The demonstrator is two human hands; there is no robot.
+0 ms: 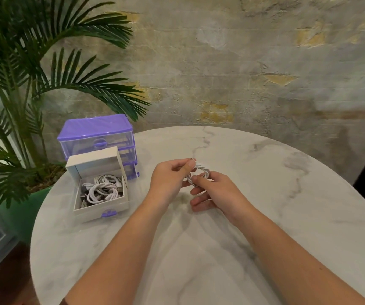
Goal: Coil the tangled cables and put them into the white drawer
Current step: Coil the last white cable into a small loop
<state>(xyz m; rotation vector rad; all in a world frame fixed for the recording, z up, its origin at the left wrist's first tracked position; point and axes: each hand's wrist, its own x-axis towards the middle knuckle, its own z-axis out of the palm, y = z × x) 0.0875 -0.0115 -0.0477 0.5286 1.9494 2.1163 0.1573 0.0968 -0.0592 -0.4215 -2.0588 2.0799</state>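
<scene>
One small white cable coil (pixel 199 172) sits between both hands, held up above the marble counter (pixel 287 205) near its middle. The left hand (pixel 170 180) pinches one end of the cable, with a metal plug tip showing just above its fingers (pixel 189 165), while the right hand (pixel 215 191) curls its thumb and forefinger round the lower side of the coil, its other fingers hanging loosely below. By the look of it the loops are already wound tight, so this cable seems close to finished, with perhaps only the last end left to tuck in.

Off to the left, well apart from the hands, the white drawer (pixel 102 208) stands pulled out of its white casing on the counter, and several coiled white cables (pixel 102 190) already lie inside it, along with some darker pieces I cannot make out. No loose tangled cable shows anywhere else on the counter, so I judge this to be the last one: finish the coil, drop it in, maybe push the drawer shut.

Behind the drawer stands a purple drawer unit (pixel 97 133), and a palm plant (pixel 34 73) fills the left side
</scene>
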